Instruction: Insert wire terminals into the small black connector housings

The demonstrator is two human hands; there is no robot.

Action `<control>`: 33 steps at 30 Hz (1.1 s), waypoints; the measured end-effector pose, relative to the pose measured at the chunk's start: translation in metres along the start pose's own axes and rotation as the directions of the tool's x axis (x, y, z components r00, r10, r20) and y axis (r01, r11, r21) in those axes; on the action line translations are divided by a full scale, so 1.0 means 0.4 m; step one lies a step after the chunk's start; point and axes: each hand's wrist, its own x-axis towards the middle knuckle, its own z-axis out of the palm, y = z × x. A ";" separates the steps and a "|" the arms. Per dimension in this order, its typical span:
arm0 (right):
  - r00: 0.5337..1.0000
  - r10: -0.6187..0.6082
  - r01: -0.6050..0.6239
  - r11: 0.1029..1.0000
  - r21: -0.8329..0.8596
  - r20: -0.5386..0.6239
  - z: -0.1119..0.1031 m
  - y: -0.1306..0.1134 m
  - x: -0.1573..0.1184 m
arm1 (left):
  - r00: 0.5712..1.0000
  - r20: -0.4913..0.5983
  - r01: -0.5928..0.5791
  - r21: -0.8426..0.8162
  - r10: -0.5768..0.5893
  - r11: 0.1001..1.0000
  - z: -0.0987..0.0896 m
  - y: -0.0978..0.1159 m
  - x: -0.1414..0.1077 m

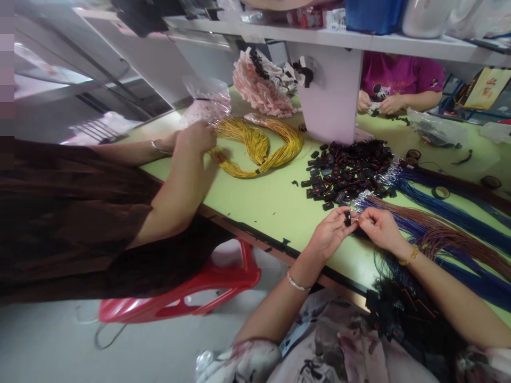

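Right of centre, your left grip (329, 233) is pinching a black housing (347, 218), right grip (381, 229) pinching a wire end (356, 218); skewed pushing risking bending

A pale yellow-green tabletop with a dark edge (243, 202) runs diagonally across the view. On its far part lie a clear plastic bag (207, 101), a pile of pale pink and white pieces (261, 88) and a looped bundle of thin yellow wires (279, 154). Nearer the right lies a heap of small black rectangular plastic pieces with red-orange marks (343, 173). Beside it, long bundles of blue wires (443, 205) and brown wires (415, 215) stretch rightward, with a round black tape roll (441, 192) among them.
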 end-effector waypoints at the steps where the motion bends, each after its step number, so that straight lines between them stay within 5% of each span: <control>1: 1.000 0.000 0.000 1.000 0.003 0.001 0.000 0.001 0.000 | 1.000 0.001 0.001 0.001 -0.001 1.000 0.000 0.000 0.000; 33: 0.992 0.124 -0.112 0.957 0.267 -0.027 0.004 0.053 0.007 | 0.997 -0.058 -0.036 0.078 0.041 0.996 -0.019 0.010 0.007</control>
